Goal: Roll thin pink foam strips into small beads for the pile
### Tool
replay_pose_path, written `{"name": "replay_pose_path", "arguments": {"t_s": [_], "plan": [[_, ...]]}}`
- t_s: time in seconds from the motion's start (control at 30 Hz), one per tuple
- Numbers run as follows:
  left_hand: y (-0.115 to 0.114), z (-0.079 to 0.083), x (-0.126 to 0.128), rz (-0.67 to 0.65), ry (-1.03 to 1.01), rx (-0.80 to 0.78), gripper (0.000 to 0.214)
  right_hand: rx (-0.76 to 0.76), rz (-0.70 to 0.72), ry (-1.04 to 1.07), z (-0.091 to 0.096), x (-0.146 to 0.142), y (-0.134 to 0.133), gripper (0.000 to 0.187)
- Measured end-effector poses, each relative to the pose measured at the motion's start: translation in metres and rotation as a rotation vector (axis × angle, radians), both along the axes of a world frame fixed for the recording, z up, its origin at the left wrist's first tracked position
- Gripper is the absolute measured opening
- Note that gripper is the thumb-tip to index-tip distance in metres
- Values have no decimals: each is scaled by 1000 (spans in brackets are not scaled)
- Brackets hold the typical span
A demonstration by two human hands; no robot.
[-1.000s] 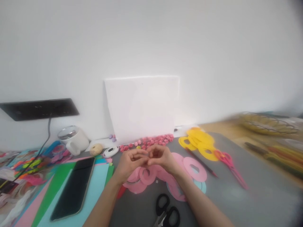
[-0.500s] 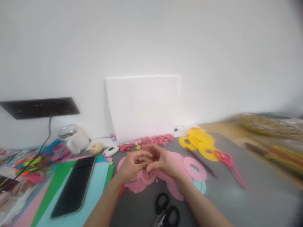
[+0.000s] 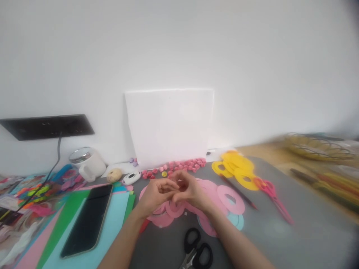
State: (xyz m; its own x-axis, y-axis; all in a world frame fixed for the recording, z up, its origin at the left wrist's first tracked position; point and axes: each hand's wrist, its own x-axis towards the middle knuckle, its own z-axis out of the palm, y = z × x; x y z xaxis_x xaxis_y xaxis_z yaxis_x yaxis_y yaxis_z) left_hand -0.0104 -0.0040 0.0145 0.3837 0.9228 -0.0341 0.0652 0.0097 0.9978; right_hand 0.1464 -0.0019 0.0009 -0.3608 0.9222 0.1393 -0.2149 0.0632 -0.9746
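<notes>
My left hand point(image 3: 157, 193) and my right hand point(image 3: 190, 190) meet above the pink paper rings, fingertips curled together. Whatever lies between the fingers is too small or hidden to make out. Below and around them spread several pink paper rings point(image 3: 231, 200), with a light blue paper ring point(image 3: 236, 221) partly under them at the right. Behind my hands runs a row of small rolled pink paper pieces point(image 3: 183, 164), with one yellow piece point(image 3: 164, 174) among them. Black-handled scissors point(image 3: 196, 250) lie nearer to me, between my forearms.
A white board point(image 3: 169, 127) leans on the wall. At the right are yellow paper rings point(image 3: 237, 164), a pencil point(image 3: 238, 192) and pink scissors point(image 3: 273, 198). To the left, a phone point(image 3: 88, 220) rests on coloured paper point(image 3: 50, 231), near a white mug point(image 3: 91, 166).
Both hands stay together in nearly the same place, with only slight finger movement. Nothing on the table has visibly moved.
</notes>
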Motion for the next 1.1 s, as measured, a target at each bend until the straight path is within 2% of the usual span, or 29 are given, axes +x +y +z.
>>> {"name": "replay_pose_path", "arguments": {"t_s": [0.23, 0.37, 0.5, 0.63, 0.83, 1.0, 1.1], "plan": [[0, -2, -1, -12, 5, -20, 23, -11, 35, 3, -4, 0, 1, 59], [2, -4, -1, 19, -33, -8, 24, 21, 1, 13, -7, 1, 4, 48], [5, -1, -5, 107, -170, -6, 24, 104, -44, -10, -5, 5, 8, 26], [7, 1, -6, 196, -183, -1, 26, 178, -135, -67, -5, 3, 7, 12], [7, -4, -2, 250, -205, -26, 32, 399, -339, -189, -13, -5, 5, 13], [5, -1, -3, 184, -300, -158, 64, 589, -544, -229, -17, -6, 9, 13], [3, 1, 0, 127, -289, -153, 71, 511, -564, -186, -13, -5, 7, 11]]}}
